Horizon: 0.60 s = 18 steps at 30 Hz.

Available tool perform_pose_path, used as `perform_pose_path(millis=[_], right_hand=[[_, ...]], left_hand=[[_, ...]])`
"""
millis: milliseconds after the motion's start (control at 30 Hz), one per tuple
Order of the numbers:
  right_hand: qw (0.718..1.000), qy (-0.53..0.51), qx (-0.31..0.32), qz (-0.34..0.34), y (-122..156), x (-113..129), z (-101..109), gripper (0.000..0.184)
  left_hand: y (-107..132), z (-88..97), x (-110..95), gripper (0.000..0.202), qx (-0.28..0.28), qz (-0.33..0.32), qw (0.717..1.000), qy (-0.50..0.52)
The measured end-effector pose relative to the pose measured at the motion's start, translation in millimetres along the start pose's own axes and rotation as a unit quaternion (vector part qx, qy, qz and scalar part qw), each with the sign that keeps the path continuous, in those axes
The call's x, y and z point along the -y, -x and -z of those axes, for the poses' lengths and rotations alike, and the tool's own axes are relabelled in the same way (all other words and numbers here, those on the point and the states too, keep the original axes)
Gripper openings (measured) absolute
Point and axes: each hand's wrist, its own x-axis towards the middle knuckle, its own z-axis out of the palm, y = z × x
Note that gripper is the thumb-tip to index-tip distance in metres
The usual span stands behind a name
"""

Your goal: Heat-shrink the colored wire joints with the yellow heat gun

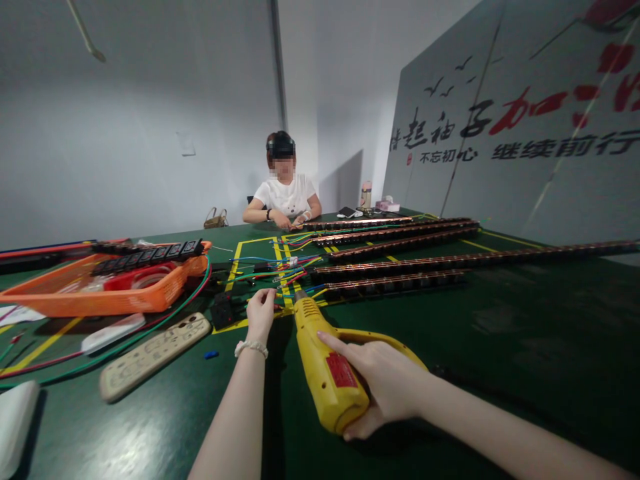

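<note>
My right hand [380, 380] is wrapped around a yellow heat gun [320, 367], which has a red label on its side. The gun's metal nozzle points away from me, close to the coloured wires [315, 291] at the end of the nearest black strip [395, 285]. My left hand [261, 313] is closed in a pinch on wires just left of the nozzle; the fingertips partly hide them. Beside that hand lies a small black block [223, 311]. Further black strips with copper-coloured lines, such as the long one [425, 262], lie behind, with wires at their left ends.
An orange basket [150, 299] with black parts and red tape rolls stands at left. In front of it lie a beige remote control [155, 357], a white flat object [114, 333] and a blue piece [211, 355]. Across the green table [450, 400] a person [287, 193] works on another strip.
</note>
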Motion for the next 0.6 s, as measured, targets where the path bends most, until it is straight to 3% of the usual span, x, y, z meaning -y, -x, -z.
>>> perform_pose_path(millis=[233, 600], right_hand=[[0.999, 0.018, -0.022, -0.039, 18.0, -7.3, 2.1, 0.121], [0.998, 0.04, -0.023, -0.05, 13.0, 2.3, 2.4, 0.122]], left_hand=[[1.8, 1.6, -5.4, 0.033, 0.003, 0.007, 1.0, -0.008], [1.8, 1.0, -2.3, 0.03, -0.012, -0.023, 0.999, -0.029]])
